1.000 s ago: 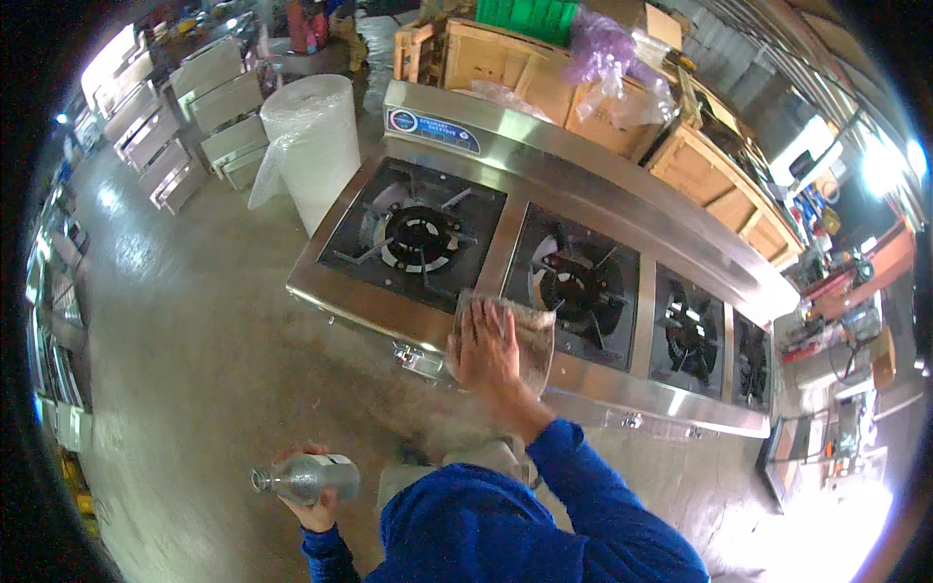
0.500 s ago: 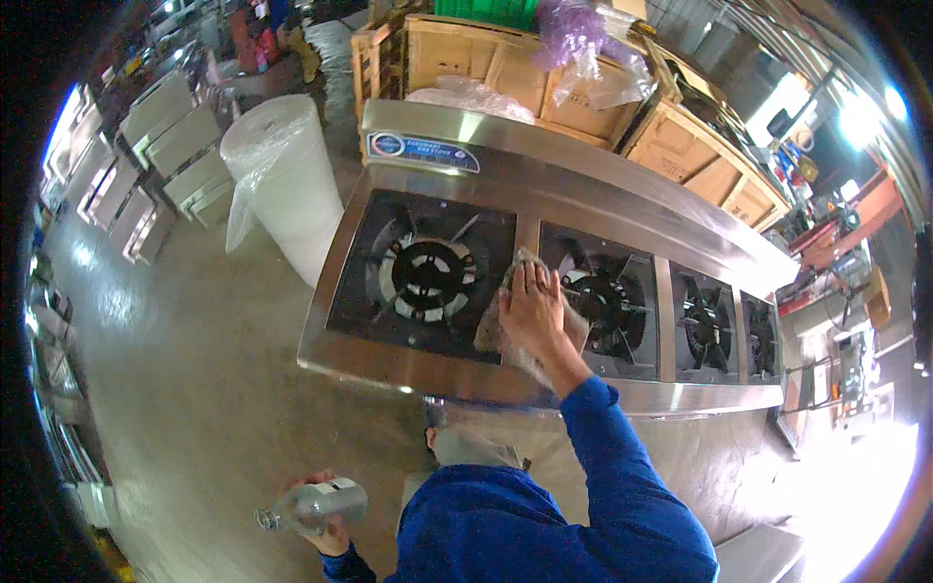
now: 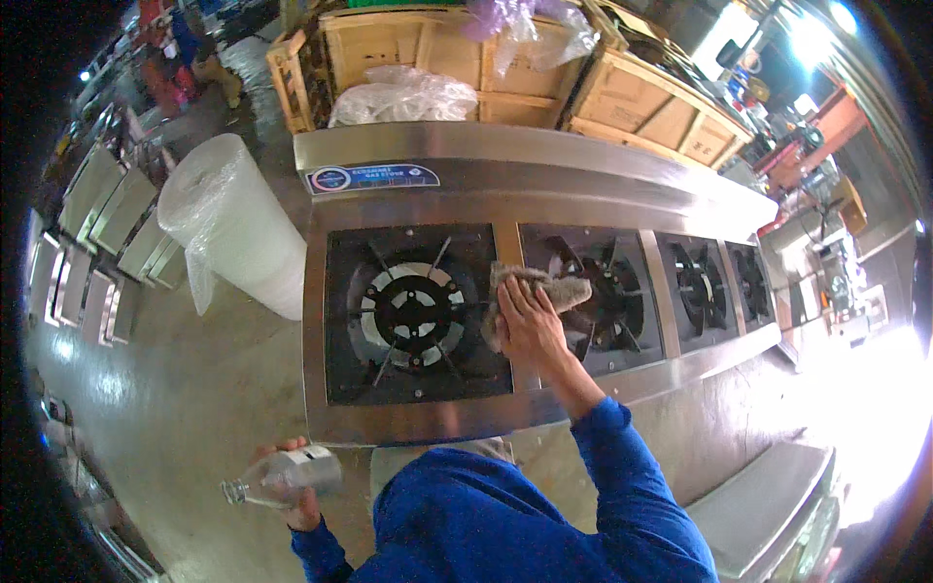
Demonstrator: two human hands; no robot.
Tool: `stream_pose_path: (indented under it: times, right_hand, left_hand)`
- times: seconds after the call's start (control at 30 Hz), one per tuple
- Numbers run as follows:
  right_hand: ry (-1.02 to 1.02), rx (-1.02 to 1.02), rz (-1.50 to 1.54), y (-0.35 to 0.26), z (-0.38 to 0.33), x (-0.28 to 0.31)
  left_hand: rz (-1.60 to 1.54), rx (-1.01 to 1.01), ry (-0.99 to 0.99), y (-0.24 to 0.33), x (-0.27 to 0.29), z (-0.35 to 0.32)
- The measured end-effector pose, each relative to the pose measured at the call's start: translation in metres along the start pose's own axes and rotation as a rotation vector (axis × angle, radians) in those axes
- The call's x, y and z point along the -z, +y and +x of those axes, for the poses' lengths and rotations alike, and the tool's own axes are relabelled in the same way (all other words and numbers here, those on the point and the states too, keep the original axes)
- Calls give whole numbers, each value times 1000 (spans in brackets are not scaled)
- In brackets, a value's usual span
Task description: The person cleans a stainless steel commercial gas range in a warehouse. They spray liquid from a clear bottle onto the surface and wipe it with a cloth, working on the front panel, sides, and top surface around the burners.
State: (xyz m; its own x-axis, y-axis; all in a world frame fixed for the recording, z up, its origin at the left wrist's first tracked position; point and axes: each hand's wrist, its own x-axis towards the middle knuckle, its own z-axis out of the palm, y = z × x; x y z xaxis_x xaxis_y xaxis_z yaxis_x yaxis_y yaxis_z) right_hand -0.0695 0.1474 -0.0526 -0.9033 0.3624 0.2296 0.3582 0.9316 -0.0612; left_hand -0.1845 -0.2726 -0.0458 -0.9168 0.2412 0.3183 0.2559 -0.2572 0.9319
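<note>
The right hand (image 3: 530, 321) is flat, fingers spread, pressing a crumpled grey-brown cloth (image 3: 544, 289) onto the long stainless-steel gas range (image 3: 408, 423). The cloth lies on the steel strip between the first black burner (image 3: 413, 311) on the left and the second burner (image 3: 607, 296), its far end spilling over the second burner's grate. The palm covers the near part of the cloth; the blue sleeve (image 3: 622, 457) runs back from the wrist toward the lower edge.

Down low, the left hand (image 3: 296, 486) is closed around a clear plastic bottle with a silvery label (image 3: 282, 476), held on its side with the neck pointing left, off the range and over the grey concrete floor (image 3: 175, 408). The two hands are well apart.

Two more burners (image 3: 714, 282) sit further right along the range. Left of it stands a fat roll of white bubble wrap (image 3: 233, 223), near the corner. Behind the raised steel back panel are pale wooden crates (image 3: 457, 58), with clear crumpled plastic sheeting (image 3: 403, 92) lying at the front of one. Flat metal units (image 3: 107, 214) line the floor at the far left.
</note>
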Motion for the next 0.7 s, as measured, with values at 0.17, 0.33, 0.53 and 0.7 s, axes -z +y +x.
stream_pose_path:
  times: [0.17, 0.33, 0.53, 0.7]
  right_hand:
    - [-39, -181, -11, -43, -104, 17]
    - [-78, -700, 545, -58, -148, 34]
    - [629, -696, 1009, -132, -91, 9]
    - [-8, 150, 77, -237, -5, -49]
  left_hand:
    - [-37, 78, -237, -10, 13, 58]
    - [-123, 31, -336, -10, 32, 90]
    - [-121, 62, -277, -18, 77, 80]
    - [-109, 66, -116, -25, 134, 58]
